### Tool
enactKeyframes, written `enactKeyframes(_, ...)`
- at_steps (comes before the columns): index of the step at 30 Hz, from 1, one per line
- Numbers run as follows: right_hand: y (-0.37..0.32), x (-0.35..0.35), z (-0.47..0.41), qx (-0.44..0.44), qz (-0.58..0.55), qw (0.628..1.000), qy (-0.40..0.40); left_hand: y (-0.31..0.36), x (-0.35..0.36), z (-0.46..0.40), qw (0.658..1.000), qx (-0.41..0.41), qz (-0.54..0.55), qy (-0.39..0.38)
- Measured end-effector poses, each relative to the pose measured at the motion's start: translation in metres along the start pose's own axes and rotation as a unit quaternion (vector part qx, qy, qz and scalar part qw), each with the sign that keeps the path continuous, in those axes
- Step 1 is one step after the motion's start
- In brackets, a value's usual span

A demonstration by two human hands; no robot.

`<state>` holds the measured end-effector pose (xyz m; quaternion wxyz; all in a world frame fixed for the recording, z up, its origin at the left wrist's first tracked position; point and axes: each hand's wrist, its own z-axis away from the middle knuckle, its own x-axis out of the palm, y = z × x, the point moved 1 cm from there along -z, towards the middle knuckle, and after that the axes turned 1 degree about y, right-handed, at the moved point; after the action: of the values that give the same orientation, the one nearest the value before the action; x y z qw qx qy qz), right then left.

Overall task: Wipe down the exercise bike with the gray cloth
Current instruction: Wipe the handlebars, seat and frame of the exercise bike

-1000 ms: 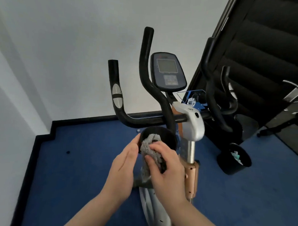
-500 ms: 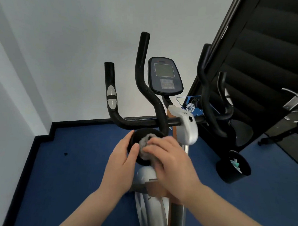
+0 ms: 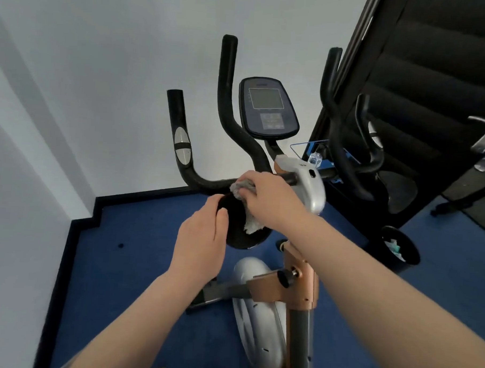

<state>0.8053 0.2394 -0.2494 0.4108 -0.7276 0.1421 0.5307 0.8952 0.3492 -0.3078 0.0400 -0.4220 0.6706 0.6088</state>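
Observation:
The exercise bike [image 3: 300, 292] stands in front of me, with black handlebars [image 3: 227, 113], a dark console [image 3: 268, 108] and a copper and silver frame. Below the crossbar hangs a round black cup holder [image 3: 242, 235]. My right hand [image 3: 274, 197] is shut on the gray cloth [image 3: 242, 187] and presses it at the holder's upper rim, just under the bar; a pale end of the cloth hangs into the holder. My left hand [image 3: 203, 237] grips the holder's left side, thumb on its rim.
A folded black treadmill [image 3: 434, 81] leans at the right. A small black bin [image 3: 399, 249] with rubbish stands on the blue carpet [image 3: 138, 262] beside it. White walls with black skirting close the left and back.
My right hand has moved the cloth up from inside the holder to its upper rim near the crossbar. My left hand stays on the holder's left side. The view has moved closer.

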Motion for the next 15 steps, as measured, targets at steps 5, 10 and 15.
enactKeyframes(5, 0.005, 0.015, 0.026, 0.059, -0.017, 0.988, 0.145, -0.003, 0.001, 0.001, 1.000, -0.014, 0.021, -0.008)
enactKeyframes(10, 0.003, 0.036, 0.059, 0.151, -0.147, 0.936, 0.283, -0.008, -0.001, 0.002, 0.995, -0.035, 0.078, -0.047)
enactKeyframes(15, -0.018, 0.078, 0.080, 0.299, -0.281, 0.834, 0.368, -0.014, -0.009, 0.000, 0.990, -0.033, 0.098, -0.098)
